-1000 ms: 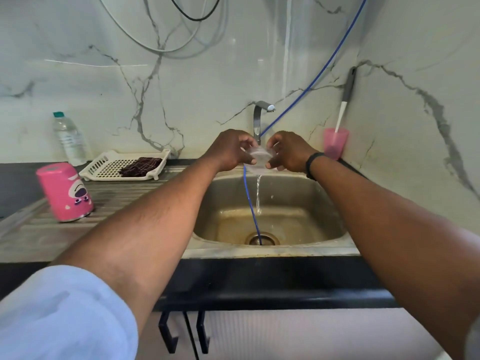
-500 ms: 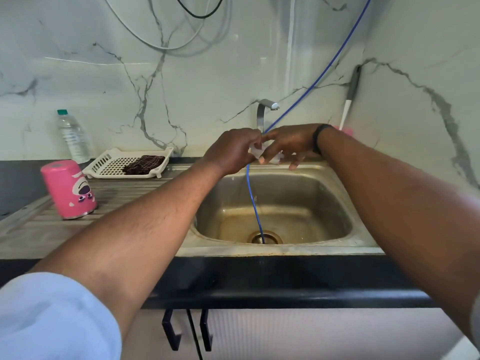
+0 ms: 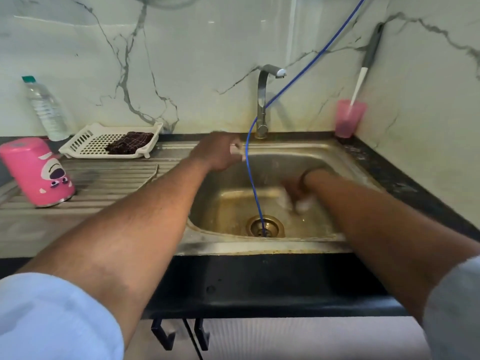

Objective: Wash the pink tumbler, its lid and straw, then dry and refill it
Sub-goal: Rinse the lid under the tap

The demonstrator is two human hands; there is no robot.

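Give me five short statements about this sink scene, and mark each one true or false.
1. The pink tumbler with a cartoon face stands upside down on the ribbed metal draining board. True.
2. Water is running from the chrome tap. False: no stream shows.
3. A dark checked cloth lies in the white slotted plastic tray. True.
4. The right hand is raised at the tap. False: it is down inside the steel sink basin, blurred, with something pale at it.
5. The thin blue hose ends in the translucent pink cup in the corner. False: it runs down into the drain.
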